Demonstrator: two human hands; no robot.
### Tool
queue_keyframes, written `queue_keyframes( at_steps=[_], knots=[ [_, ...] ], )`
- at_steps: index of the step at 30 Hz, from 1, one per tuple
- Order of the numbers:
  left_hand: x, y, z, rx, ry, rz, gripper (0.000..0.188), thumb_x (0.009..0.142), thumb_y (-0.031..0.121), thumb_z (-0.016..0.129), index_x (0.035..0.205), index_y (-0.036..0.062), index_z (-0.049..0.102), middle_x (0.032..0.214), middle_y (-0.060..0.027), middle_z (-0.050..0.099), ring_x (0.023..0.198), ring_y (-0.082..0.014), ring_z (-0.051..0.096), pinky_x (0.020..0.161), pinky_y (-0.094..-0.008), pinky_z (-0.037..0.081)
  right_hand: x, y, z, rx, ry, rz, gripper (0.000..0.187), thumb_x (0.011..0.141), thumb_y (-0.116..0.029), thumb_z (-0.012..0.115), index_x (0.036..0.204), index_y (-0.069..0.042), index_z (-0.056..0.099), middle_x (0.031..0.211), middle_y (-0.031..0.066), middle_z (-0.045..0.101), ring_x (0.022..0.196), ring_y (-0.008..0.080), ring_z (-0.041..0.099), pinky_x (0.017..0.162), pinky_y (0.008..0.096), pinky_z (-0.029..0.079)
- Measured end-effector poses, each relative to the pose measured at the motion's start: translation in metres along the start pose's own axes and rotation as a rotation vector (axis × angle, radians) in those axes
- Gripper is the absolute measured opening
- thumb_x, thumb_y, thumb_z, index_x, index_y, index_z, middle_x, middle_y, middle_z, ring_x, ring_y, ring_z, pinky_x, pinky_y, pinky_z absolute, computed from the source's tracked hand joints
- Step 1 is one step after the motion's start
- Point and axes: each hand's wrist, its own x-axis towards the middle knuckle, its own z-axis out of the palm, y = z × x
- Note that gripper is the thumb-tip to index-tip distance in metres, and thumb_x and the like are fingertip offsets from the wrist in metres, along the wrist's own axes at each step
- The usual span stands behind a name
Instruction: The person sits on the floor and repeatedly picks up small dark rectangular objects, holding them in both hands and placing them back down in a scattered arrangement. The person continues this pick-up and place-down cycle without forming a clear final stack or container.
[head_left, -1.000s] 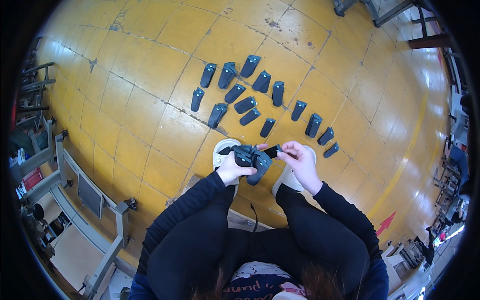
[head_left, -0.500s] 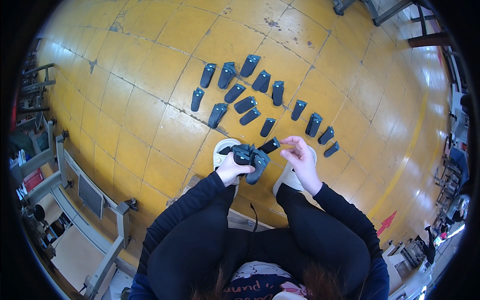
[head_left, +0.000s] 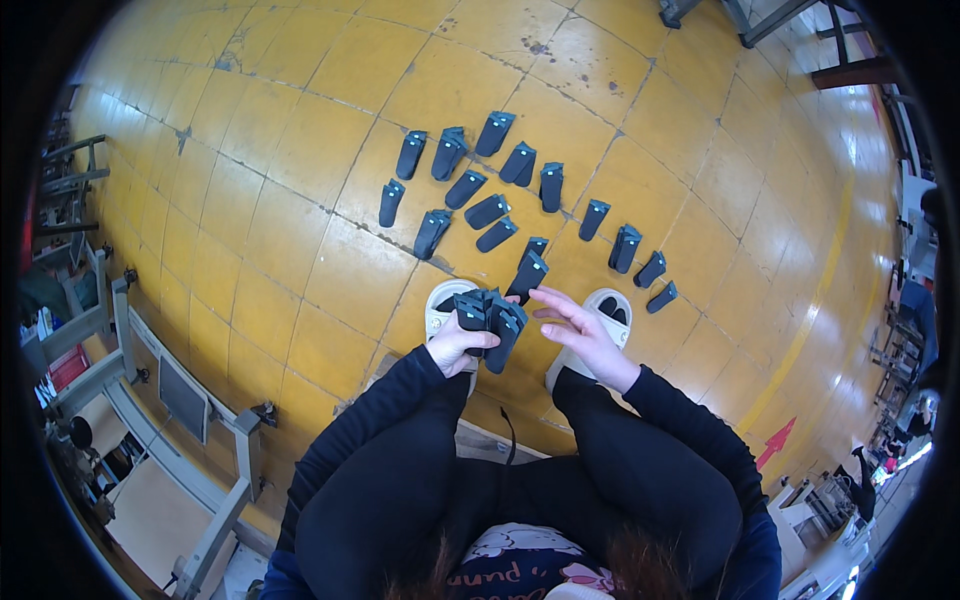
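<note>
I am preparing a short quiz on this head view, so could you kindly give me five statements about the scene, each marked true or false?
1. The left hand holds a bunch of dark bundles. True.
2. The right hand is clenched into a fist. False: its fingers are extended.
3. More dark bundles lie on the tiled floor, beyond the person's feet. True.
4. The floor tiles are blue. False: they are yellow.
5. The red arrow is to the person's right. True.

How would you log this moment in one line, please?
left hand: gripping dark bundles | right hand: open, near single bundle | floor: similar bundles
</note>
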Motion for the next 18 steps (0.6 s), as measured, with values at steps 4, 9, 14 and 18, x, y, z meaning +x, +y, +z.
queue_keyframes(
  at_steps=[4, 9, 14, 18],
  knots=[
    [0.001, -0.001, 0.002, -0.002, 0.01, 0.009, 0.07, 0.075, -0.003, 0.063, 0.14, 0.0048, 0.039, 0.122, -0.0035, 0.056, 0.113, -0.013, 0.052, 0.098, -0.0281, 0.041, -0.001, 0.0, 0.0, 0.009, -0.028, -0.006, 0.051, 0.091, -0.017, 0.058, 0.14, -0.009, 0.044, 0.146, 0.0078, 0.032, 0.121, 0.0189, 0.046, 0.102, 0.0324, 0.036],
    [0.001, -0.002, -0.002, -0.005, -0.011, -0.023, 0.071, 0.075, -0.002, 0.063, 0.142, 0.0059, 0.038, 0.122, -0.0042, 0.056, 0.113, -0.0133, 0.052, 0.098, -0.0278, 0.041, 0.0, 0.0, -0.001, -0.006, -0.018, 0.0, 0.051, 0.092, -0.016, 0.058, 0.14, -0.01, 0.044, 0.146, 0.0075, 0.032, 0.119, 0.0181, 0.047, 0.101, 0.0319, 0.036],
    [0.001, 0.002, 0.004, -0.014, -0.013, 0.026, 0.069, 0.073, -0.002, 0.062, 0.138, 0.0055, 0.04, 0.126, -0.0079, 0.054, 0.116, -0.0173, 0.051, 0.102, -0.0301, 0.038, 0.003, 0.003, -0.006, -0.034, 0.066, 0.004, 0.05, 0.092, -0.015, 0.057, 0.14, -0.009, 0.044, 0.146, 0.0065, 0.032, 0.114, 0.0164, 0.05, 0.101, 0.0315, 0.037],
    [0.002, 0.001, 0.002, -0.014, -0.03, 0.068, 0.065, 0.073, -0.003, 0.062, 0.134, 0.0047, 0.042, 0.132, -0.0108, 0.052, 0.118, -0.0205, 0.051, 0.104, -0.0314, 0.037, 0.008, 0.008, -0.015, 0.001, 0.146, 0.018, 0.049, 0.092, -0.016, 0.058, 0.139, -0.008, 0.044, 0.144, 0.0063, 0.035, 0.104, 0.0121, 0.052, 0.093, 0.0267, 0.042]
  ],
)
